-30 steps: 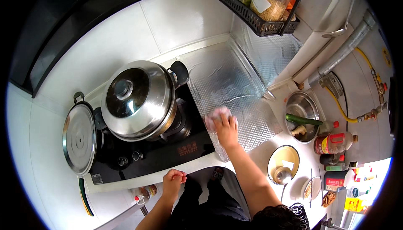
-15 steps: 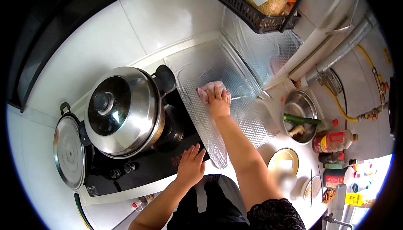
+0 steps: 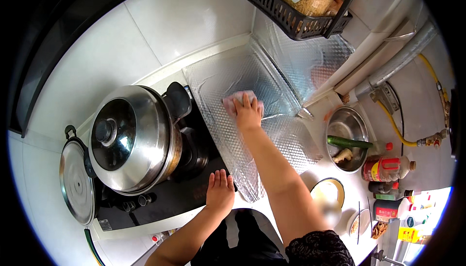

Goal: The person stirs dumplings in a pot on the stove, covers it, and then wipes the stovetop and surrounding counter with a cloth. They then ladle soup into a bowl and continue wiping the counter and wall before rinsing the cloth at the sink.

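A pale pink cloth (image 3: 232, 105) is bunched under my right hand (image 3: 248, 113), whose fingers press on and curl over it. Beneath the cloth lies a silver embossed foil sheet (image 3: 279, 142), wrinkled, covering the counter beside the stove. My left hand (image 3: 220, 193) rests at the front edge of the black stove (image 3: 194, 195), palm down, fingers stretched out and holding nothing. Left of it, a large steel pot with a domed lid (image 3: 145, 135) stands on the stove, its dark handle (image 3: 177, 100) toward the foil.
At left, a round flat metal lid (image 3: 77, 183) leans by the stove. A steel bowl (image 3: 357, 118) to the right holds a cucumber (image 3: 347, 142) and ginger (image 3: 343, 155). Several bottles (image 3: 386, 169) and a yellowish bowl (image 3: 327, 188) stand nearby. A black basket shelf (image 3: 291, 21) hangs above.
My left hand has turned so its fingers point straight ahead and lie closer together. My right hand stays on the cloth, with its fingers slightly shifted. The view has tilted a little.
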`<act>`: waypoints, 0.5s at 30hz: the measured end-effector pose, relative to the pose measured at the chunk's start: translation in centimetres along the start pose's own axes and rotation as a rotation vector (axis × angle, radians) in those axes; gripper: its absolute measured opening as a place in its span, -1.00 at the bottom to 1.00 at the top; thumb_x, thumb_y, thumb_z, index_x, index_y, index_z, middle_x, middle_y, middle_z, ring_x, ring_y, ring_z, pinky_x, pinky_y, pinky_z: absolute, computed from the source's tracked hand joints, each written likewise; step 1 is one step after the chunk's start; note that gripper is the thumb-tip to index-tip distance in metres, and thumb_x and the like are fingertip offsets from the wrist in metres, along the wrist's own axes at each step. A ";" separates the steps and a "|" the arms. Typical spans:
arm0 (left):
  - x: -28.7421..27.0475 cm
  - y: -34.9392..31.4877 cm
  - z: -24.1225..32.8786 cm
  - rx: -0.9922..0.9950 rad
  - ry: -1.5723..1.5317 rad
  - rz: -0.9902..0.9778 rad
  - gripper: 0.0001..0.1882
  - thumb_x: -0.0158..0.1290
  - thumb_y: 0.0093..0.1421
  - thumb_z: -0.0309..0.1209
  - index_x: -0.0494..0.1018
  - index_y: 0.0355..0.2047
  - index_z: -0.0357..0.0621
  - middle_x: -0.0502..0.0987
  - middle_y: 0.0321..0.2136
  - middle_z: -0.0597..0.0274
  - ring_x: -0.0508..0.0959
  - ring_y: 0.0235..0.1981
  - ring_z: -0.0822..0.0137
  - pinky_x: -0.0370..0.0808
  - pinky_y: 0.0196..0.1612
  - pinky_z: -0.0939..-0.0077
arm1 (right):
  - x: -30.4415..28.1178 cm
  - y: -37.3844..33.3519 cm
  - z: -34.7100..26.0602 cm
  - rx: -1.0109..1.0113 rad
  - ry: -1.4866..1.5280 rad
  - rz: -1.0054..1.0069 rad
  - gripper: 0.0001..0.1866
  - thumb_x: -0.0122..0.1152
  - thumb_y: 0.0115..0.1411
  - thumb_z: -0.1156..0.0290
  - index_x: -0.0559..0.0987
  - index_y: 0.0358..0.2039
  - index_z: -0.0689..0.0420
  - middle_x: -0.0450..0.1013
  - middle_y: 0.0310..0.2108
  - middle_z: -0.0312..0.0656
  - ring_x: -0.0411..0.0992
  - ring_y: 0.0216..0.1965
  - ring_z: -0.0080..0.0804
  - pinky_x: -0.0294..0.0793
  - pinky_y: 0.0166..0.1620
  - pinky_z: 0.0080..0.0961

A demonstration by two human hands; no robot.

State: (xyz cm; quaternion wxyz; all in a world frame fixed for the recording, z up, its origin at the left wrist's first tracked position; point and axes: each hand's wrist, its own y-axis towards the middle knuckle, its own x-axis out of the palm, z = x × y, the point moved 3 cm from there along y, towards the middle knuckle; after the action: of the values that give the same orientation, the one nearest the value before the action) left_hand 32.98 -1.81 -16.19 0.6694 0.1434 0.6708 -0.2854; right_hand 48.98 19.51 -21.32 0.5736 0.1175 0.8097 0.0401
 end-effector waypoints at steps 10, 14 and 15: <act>-0.3 0.2 -0.2 -0.020 -0.027 0.020 -0.58 -0.22 0.20 -0.43 0.35 0.02 -0.38 0.32 0.08 -0.26 0.32 0.14 -0.10 0.00 0.28 0.06 | -7.8 -17.4 -3.5 -0.048 0.064 -0.056 -0.46 0.28 -0.04 -0.01 0.52 -0.03 -0.12 0.12 0.25 -0.14 0.10 0.19 0.22 0.18 0.09 0.21; -0.9 -0.1 -0.2 -0.034 -0.001 0.001 -0.58 -0.24 0.23 -0.42 0.32 0.05 -0.38 0.31 0.09 -0.27 0.32 0.14 -0.10 -0.01 0.28 0.05 | -6.3 -15.0 -4.2 -0.134 0.031 -0.004 -0.49 0.25 0.01 0.05 0.48 0.02 -0.20 0.10 0.26 -0.17 0.08 0.20 0.20 0.18 0.10 0.20; -0.4 0.1 0.0 -0.029 -0.011 0.006 -0.58 -0.24 0.23 -0.42 0.31 0.05 -0.38 0.30 0.09 -0.28 0.32 0.14 -0.11 -0.01 0.28 0.04 | -5.6 -13.1 -4.1 -0.160 0.029 0.007 -0.49 0.24 0.02 0.06 0.47 0.04 -0.22 0.10 0.26 -0.17 0.08 0.20 0.19 0.17 0.11 0.20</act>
State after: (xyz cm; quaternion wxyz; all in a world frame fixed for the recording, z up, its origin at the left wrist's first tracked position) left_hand 33.02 -1.69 -15.82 0.6760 0.1340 0.6706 -0.2745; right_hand 45.01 5.81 -17.41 0.5692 0.0736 0.8117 0.1087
